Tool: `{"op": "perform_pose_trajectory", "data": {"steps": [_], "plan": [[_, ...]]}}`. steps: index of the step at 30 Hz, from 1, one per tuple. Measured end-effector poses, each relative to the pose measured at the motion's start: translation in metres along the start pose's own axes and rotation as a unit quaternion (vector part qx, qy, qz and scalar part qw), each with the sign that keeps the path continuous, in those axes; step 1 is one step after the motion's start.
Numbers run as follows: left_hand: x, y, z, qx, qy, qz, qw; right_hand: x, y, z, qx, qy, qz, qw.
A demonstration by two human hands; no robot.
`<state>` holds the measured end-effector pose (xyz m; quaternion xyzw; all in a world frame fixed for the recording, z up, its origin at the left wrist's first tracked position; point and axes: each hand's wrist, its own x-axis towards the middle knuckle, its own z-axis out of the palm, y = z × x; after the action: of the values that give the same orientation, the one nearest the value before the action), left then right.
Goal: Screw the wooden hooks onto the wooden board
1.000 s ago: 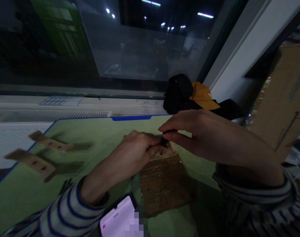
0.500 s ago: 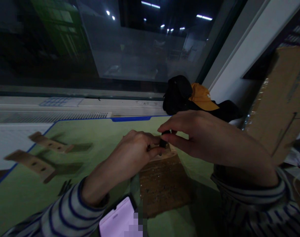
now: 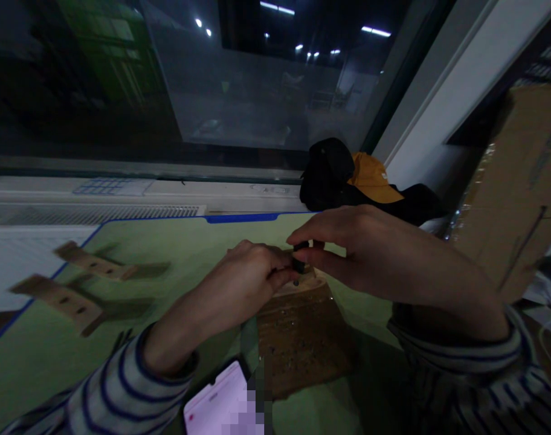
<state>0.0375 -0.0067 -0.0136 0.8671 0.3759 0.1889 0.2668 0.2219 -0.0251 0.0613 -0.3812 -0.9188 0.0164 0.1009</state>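
Observation:
My right hand [image 3: 348, 241] pinches the top of a short, dark cylindrical piece [image 3: 299, 264] between thumb and fingertips. From the other side, my left hand [image 3: 257, 272] closes its thumb and forefinger at the lower end of that same piece; its other fingers are curled out of sight. The dark piece stands roughly upright over a light wooden piece [image 3: 314, 283], which has a small dark hole or screw head near my left thumb. That wooden piece lies at the far end of a brown wooden board [image 3: 302, 338] strewn with small specks. The dark piece's tip is hidden.
Two curved wooden brackets [image 3: 94, 266] with paired holes lie at the left of the green tabletop [image 3: 189, 241]. A phone [image 3: 216, 399] with a lit screen is near the front, with thin dark pieces [image 3: 121, 339] by my left sleeve. Caps [image 3: 370, 178] and a cardboard box [image 3: 515, 193] stand beyond.
The dark piece and my right fingertips have shifted very slightly left. My left forearm has edged left and now covers more of the thin dark pieces. The phone screen looks brighter.

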Motion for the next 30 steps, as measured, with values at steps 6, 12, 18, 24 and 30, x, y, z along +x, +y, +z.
{"op": "perform_pose_trajectory", "data": {"steps": [6, 12, 18, 24, 30], "plan": [[-0.0007, -0.0012, 0.0002, 0.010, -0.011, 0.005, 1.000, 0.0002, 0.0000, 0.0002, -0.005, -0.007, 0.021, 1.000], [-0.0005, 0.0004, 0.0003, 0.027, 0.000, 0.007, 1.000, 0.0000, 0.0013, 0.0003, -0.014, -0.003, 0.024, 1.000], [0.0032, 0.0021, 0.0000, 0.070, 0.040, 0.031, 0.996, 0.0004, 0.0026, 0.0000, -0.018, 0.003, 0.022, 1.000], [0.0028, 0.0021, 0.0030, 0.097, 0.047, 0.035, 0.994, 0.0001, 0.0018, 0.0008, -0.020, 0.002, 0.022, 1.000], [0.0007, 0.0048, 0.0000, 0.099, 0.052, 0.041, 0.993, 0.0002, -0.0001, 0.0003, 0.004, 0.006, -0.016, 1.000]]}}
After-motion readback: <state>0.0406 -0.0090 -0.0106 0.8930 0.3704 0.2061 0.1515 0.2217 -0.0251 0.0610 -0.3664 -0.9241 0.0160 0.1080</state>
